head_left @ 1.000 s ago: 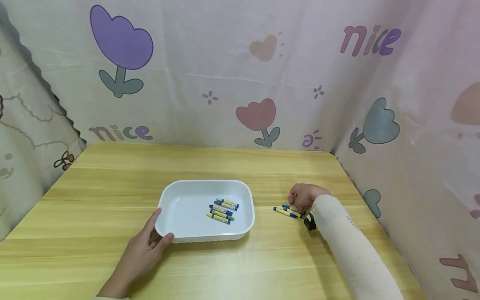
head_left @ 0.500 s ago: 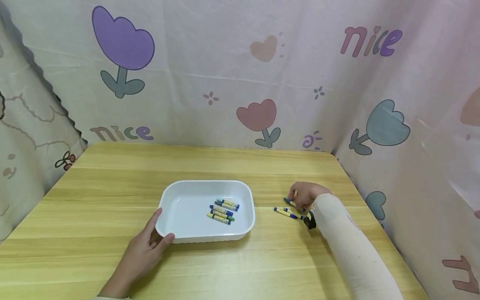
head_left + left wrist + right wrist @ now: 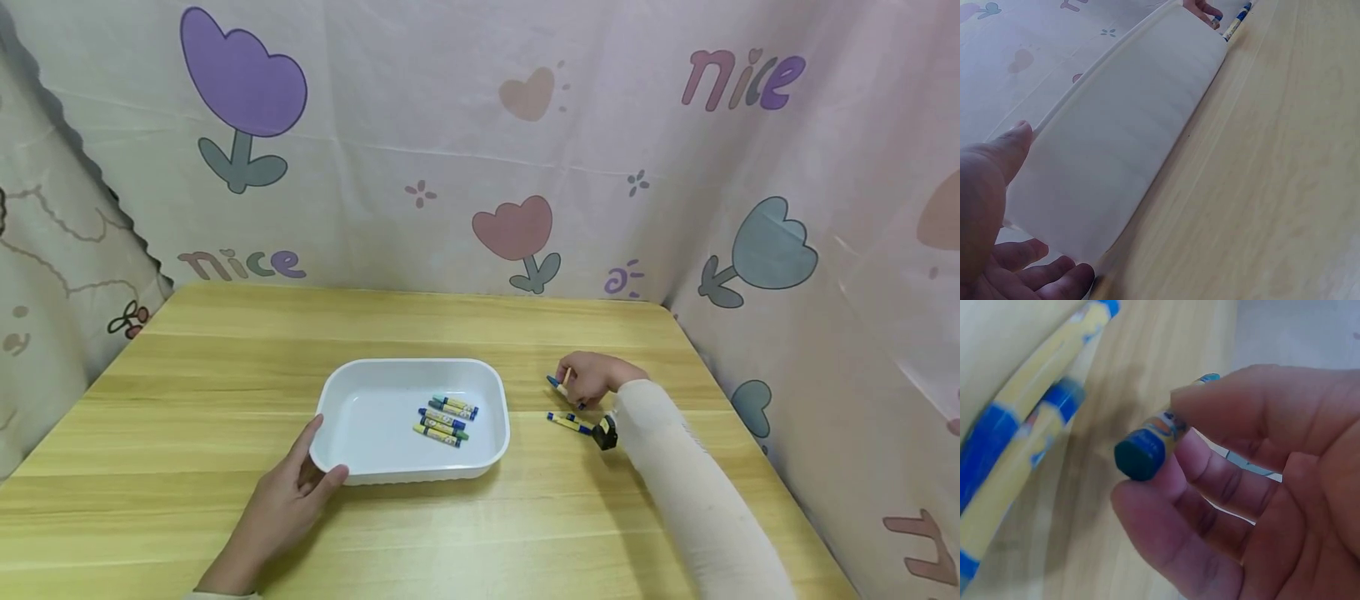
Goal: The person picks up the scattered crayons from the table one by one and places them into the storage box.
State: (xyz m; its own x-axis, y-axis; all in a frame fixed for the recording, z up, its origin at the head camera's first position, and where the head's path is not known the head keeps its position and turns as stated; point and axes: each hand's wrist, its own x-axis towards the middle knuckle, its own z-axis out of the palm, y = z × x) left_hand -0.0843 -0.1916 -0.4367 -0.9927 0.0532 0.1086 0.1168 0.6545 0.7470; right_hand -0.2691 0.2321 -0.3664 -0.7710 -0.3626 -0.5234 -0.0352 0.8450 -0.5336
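Observation:
A shallow white plastic tray sits on the table, with several crayons in yellow and blue wrappers lying side by side in its right half. My left hand holds the tray's near left corner; in the left wrist view the thumb lies along the rim and the fingers are at the end wall. To the right of the tray, my right hand pinches one blue-tipped crayon between thumb and fingers. Two more crayons lie on the tabletop just in front of that hand.
The wooden table runs back to a patterned curtain, which also hangs along both sides. A small black wrist camera hangs below the right sleeve, close to the loose crayons.
The right hand has drawn one crayon from the small pile and moved it a little left and away from me, leaving the others behind. The left hand and tray stay put.

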